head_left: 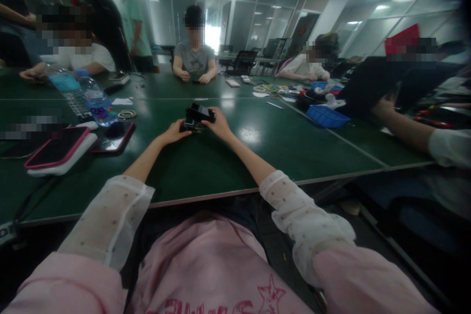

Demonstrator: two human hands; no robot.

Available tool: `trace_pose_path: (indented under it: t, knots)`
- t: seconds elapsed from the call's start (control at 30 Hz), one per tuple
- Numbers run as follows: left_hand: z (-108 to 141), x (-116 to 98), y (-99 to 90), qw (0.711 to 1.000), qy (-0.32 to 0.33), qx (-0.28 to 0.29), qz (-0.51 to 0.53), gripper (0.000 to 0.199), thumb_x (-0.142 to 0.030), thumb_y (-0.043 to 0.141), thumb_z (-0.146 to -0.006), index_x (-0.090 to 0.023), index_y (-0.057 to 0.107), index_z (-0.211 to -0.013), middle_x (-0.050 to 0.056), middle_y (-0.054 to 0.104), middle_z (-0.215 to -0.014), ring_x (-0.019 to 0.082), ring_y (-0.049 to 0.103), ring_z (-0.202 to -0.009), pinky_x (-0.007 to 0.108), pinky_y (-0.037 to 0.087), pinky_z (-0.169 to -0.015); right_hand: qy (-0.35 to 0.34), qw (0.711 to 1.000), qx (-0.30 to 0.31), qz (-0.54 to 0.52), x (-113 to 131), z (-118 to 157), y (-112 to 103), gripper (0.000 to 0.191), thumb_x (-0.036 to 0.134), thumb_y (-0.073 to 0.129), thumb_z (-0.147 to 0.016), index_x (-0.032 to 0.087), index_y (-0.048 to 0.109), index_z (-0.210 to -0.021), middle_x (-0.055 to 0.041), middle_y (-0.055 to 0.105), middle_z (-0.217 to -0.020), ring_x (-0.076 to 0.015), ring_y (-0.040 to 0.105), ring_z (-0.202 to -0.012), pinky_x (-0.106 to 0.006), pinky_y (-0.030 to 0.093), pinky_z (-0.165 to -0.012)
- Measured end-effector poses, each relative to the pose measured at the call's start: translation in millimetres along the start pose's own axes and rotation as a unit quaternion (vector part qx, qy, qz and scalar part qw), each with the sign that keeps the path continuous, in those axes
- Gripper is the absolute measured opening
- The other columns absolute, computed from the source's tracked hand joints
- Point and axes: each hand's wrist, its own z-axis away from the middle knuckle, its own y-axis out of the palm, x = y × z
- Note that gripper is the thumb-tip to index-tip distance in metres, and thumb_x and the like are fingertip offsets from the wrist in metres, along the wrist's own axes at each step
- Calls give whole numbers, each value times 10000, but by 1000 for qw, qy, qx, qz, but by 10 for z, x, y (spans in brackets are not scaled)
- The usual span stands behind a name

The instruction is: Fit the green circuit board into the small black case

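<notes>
Just above the green table, both of my hands are on a small black device. Its upper part is a dark, glossy black piece, tilted over a lower part that looks like a small frame or board. My left hand grips the lower part at its left side, thumb along the near edge. My right hand has its fingers closed round the right end of the upper piece. Whether the two parts are joined cannot be made out.
Water bottles, a phone and a pink-edged device lie on the left. A roll of tape is beyond. A blue basket and coloured wires are on the right. Several people sit around the table.
</notes>
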Motion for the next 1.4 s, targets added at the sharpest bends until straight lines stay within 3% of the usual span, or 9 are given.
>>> trace_pose_path:
  t: [0.13,0.27,0.47,0.7,1.4]
  knots:
    - [18,-29,-18,1000,-15,8,-16,769,-452,756,-782,-125,455,-1409,195,568,-1396,324,557,-1297,553,388,-1127,79,992,-74,68,-18,-10,-171,526,378,677,-873,190,478,-1322,-161,567,-1314,-301,530,-1243,-492,425,-1093]
    - [50,-133,-45,999,-31,17,-9,751,-443,755,-778,-138,471,-1403,193,549,-1417,341,537,-1320,556,386,-1128,191,960,-128,158,-107,32,-365,538,283,622,-894,118,424,-1367,-217,519,-1341,-330,468,-1309,-513,391,-1109]
    - [124,-430,-80,997,-67,10,-23,712,-349,773,-763,-151,500,-1389,176,590,-1369,383,497,-1347,583,372,-1131,302,920,-92,232,-244,124,-380,521,245,705,-826,69,478,-1261,-254,538,-1294,-364,500,-1254,-530,412,-1055]
    - [155,-559,-94,997,-64,13,-28,687,-362,775,-752,-140,526,-1352,174,617,-1312,387,526,-1303,580,400,-1105,294,917,-105,249,-262,128,-302,672,295,760,-799,77,410,-1330,-270,461,-1368,-387,433,-1320,-537,392,-1065]
    - [70,-224,-54,999,-29,15,-42,748,-474,741,-755,-138,493,-1375,183,596,-1338,352,553,-1275,579,395,-1098,298,917,-102,244,-299,110,-298,588,287,717,-843,82,443,-1321,-257,466,-1361,-379,444,-1305,-534,399,-1060]
